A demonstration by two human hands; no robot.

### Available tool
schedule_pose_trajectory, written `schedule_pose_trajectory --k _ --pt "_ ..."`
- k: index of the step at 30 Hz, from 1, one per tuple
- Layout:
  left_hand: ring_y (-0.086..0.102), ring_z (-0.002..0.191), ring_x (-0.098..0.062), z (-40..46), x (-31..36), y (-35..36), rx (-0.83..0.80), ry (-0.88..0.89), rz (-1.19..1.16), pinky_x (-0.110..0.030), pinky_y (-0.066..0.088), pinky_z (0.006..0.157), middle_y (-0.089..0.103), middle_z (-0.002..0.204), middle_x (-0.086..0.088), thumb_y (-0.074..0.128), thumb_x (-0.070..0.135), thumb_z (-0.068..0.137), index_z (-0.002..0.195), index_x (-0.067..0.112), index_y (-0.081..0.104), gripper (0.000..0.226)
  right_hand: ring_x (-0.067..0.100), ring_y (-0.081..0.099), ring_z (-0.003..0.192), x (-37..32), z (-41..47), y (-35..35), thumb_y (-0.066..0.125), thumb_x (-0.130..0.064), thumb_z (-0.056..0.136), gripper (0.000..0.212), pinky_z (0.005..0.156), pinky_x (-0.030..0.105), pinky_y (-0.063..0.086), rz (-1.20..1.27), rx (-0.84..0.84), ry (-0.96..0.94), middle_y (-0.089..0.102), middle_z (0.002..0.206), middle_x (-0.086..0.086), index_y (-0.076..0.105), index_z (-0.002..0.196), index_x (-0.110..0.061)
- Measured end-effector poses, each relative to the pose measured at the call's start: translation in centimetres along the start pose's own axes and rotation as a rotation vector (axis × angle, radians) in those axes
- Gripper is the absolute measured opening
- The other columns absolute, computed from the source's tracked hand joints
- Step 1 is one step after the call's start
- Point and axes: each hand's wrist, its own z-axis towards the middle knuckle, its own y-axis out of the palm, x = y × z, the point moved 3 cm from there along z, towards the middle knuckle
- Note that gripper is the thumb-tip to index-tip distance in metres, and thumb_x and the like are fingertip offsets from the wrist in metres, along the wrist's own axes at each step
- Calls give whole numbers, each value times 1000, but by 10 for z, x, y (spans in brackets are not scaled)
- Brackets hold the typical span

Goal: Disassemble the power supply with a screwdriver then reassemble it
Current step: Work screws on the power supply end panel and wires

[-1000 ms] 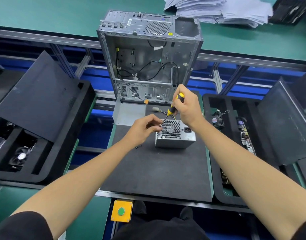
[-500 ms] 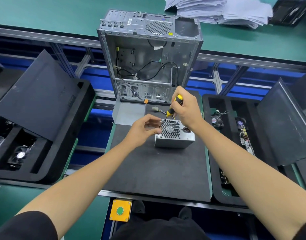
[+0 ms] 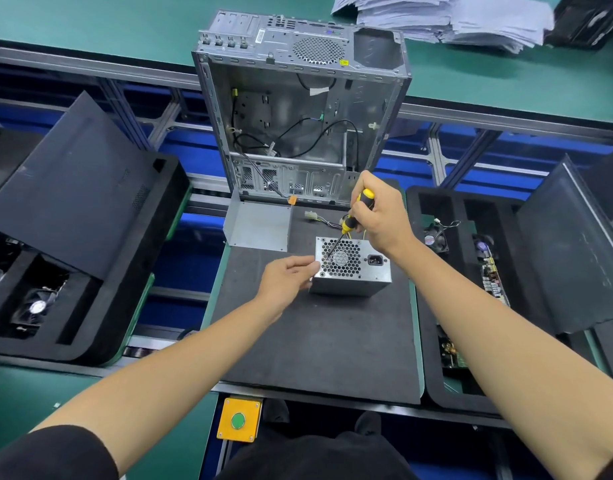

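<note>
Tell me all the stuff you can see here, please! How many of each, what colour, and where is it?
power supply: one, silver box, middle of the black mat.
screwdriver: one, yellow and black, tip on the power supply's fan grille.
black mat: one, centre of the bench.
computer case: one, grey metal, open, behind the mat.
metal panel: one, grey, at the mat's far left corner.
foam trays: two, black, left and right of the mat.
paper stack: one, white, top right.
button box: one, yellow with green button, bottom centre.
left hand: touches the power supply's left edge.
right hand: grips the screwdriver.
</note>
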Motion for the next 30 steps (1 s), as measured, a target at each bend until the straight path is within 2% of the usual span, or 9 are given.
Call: schedule_pose_trajectory --k 6,11,15,19,22,25,28,30 --pt "76 92 -9 1 1 2 22 -31 -4 -31 62 87 80 98 6 85 31 85 106 24 80 22 13 62 51 1 -1 4 48 -5 79 13 49 25 51 -13 -25 -17 53 61 5 49 77 -18" --pt "75 84 -12 1 3 1 -9 -34 4 -34 62 89 80 94 2 83 32 86 107 22 77 23 27 62 55 0 -2 8 47 -5 77 16 50 23 50 5 -40 8 51 63 7 49 74 -21" --pt "67 79 -9 4 9 2 -22 -52 104 -24 56 81 78 90 5 81 37 87 109 31 72 24 29 59 59 -1 -3 11 47 -4 76 17 51 24 52 -10 -62 13 51 63 3 49 75 -21" --pt "67 87 -11 7 15 3 -53 -85 97 -22 55 77 77 106 -3 81 29 88 110 26 71 24 22 57 56 -1 -3 12 48 -3 77 16 51 23 52 -19 -65 14 51 63 0 49 75 -19" --pt "69 90 -12 7 16 3 -57 -98 84 -24 55 78 77 107 -3 81 27 88 112 24 72 26 13 56 54 -1 -3 13 48 -3 77 15 51 23 51 -34 -71 20 53 62 -5 49 76 -19" --pt "71 92 -14 6 16 3 -47 -100 79 -23 53 76 77 106 -1 82 27 88 115 23 72 29 13 57 53 0 -4 15 48 -5 78 15 51 33 55 -48 -87 20 53 62 -4 49 77 -19" --pt "72 97 -16 5 17 3 -35 -100 78 -22 52 74 77 108 -1 83 27 87 117 22 73 33 23 57 55 0 -4 16 49 -7 77 16 55 46 57 -77 -110 12 51 63 2 48 76 -23" --pt "73 99 -16 3 18 3 -36 -108 70 -20 51 73 77 108 -1 84 27 86 117 23 74 33 17 54 53 -1 -5 17 50 -4 77 21 55 49 56 -95 -114 1 50 63 2 48 75 -26"
